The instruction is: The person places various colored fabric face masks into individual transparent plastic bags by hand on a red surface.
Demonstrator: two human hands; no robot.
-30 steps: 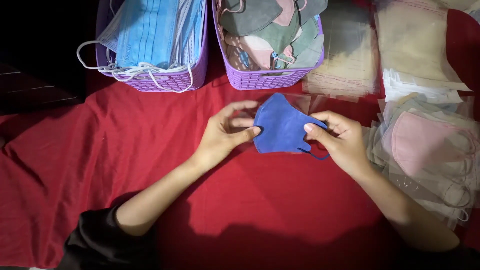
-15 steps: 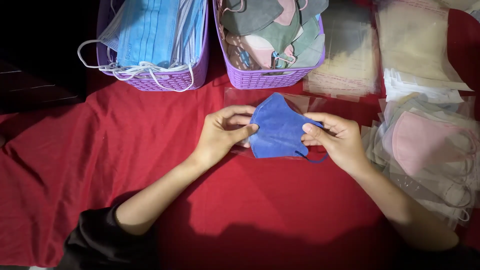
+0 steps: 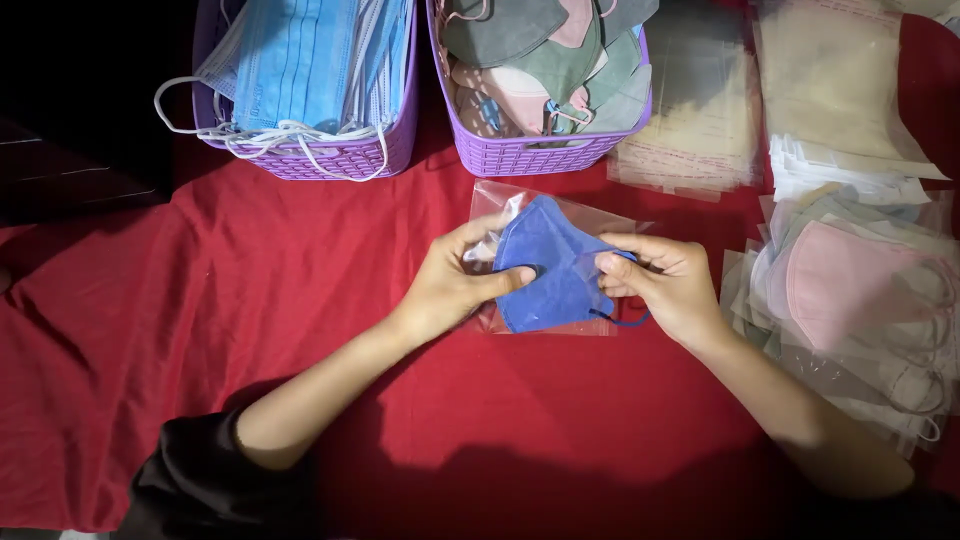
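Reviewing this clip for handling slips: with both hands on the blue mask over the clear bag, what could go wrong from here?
The ear loop hangs loose below the right hand and may snag or stay outside the clear bag. The left hand pinches both the blue mask and the bag, so the thin film could crumple or the mask crease.

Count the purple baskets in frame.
2. One purple basket at top left holds light blue flat masks; the other purple basket at top centre holds folded grey and pink masks. Their far ends are cut off.

blue mask (image 3: 545, 268) now over clear bag (image 3: 500, 205) | seemingly partly inside | bag newly visible
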